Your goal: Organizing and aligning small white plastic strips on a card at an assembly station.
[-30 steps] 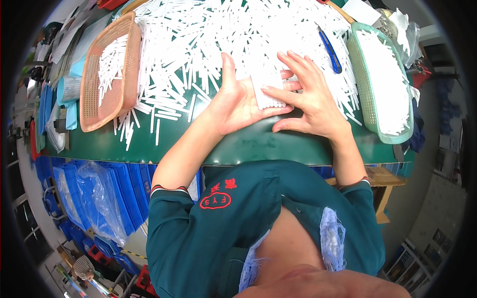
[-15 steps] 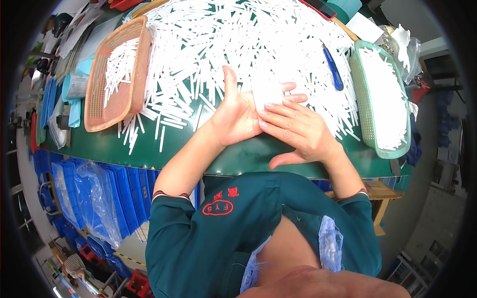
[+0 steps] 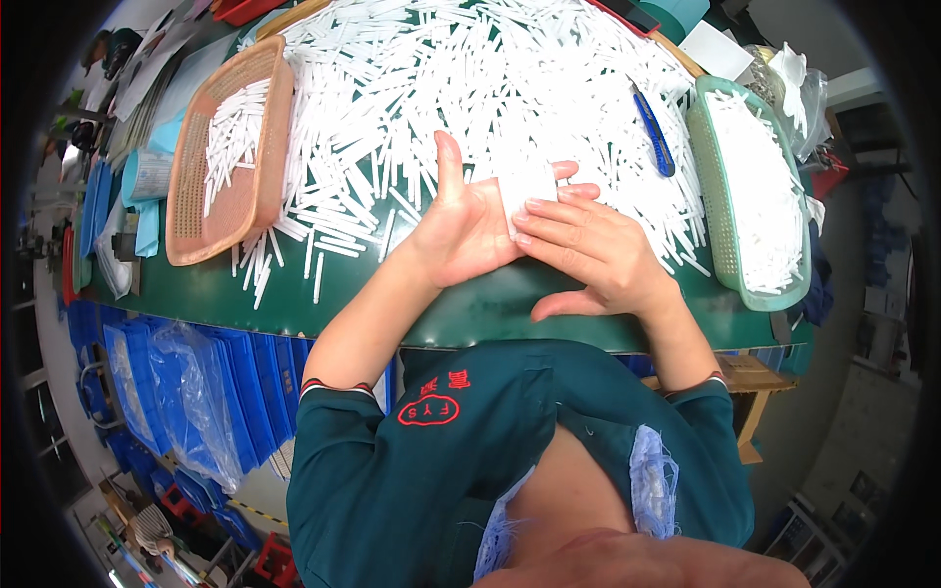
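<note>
My left hand (image 3: 469, 227) is turned palm up above the near part of the pile, its thumb stretched away. A flat row of short white sticks (image 3: 527, 186) lies across its fingers. My right hand (image 3: 603, 253) reaches over from the right, fingers straight and thumb apart, its fingertips against the near right side of that row. Glare blurs the single sticks in the row. Beyond both hands spreads a large heap of loose white sticks (image 3: 431, 69).
At the left of the green table (image 3: 294, 306) stands an orange-pink basket (image 3: 272, 186) partly filled with sticks. A green basket (image 3: 723, 220) full of them is at the right. A blue utility knife (image 3: 654, 135) rests on the heap. Blue bins (image 3: 250, 377) stand below the table edge.
My right hand has shifted very slightly along the row of sticks. The left hand keeps almost the same place, still palm up under them.
</note>
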A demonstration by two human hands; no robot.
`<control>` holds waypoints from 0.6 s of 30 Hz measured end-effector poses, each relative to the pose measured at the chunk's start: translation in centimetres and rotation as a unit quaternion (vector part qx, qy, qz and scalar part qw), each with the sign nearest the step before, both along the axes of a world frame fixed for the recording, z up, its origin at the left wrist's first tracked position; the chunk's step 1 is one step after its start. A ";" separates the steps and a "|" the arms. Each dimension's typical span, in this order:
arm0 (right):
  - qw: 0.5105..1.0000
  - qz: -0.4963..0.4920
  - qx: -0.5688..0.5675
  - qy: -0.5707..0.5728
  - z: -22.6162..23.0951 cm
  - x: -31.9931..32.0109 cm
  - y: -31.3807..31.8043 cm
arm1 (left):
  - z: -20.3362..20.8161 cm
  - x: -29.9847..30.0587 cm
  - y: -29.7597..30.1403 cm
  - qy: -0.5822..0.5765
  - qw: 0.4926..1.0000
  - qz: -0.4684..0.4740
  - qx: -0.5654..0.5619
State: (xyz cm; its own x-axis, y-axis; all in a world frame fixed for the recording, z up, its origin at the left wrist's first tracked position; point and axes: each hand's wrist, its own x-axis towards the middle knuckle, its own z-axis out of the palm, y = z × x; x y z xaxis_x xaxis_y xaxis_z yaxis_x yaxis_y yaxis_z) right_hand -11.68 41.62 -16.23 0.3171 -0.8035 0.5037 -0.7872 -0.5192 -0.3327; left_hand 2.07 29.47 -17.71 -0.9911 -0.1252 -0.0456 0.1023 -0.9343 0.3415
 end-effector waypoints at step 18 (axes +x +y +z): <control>0.998 -0.016 -0.012 -0.065 -0.4 -0.4 0.3 | -0.4 -0.1 0.2 -0.048 0.999 -0.018 0.019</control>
State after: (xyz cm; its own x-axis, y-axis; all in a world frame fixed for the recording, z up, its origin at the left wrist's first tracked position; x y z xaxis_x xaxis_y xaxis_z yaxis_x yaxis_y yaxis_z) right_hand -12.07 41.91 -16.67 0.2209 -0.7992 0.5590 -0.7547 -0.5031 -0.4212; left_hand 1.97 29.64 -18.15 -0.9856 -0.0869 -0.1450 0.0378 -0.9493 0.3122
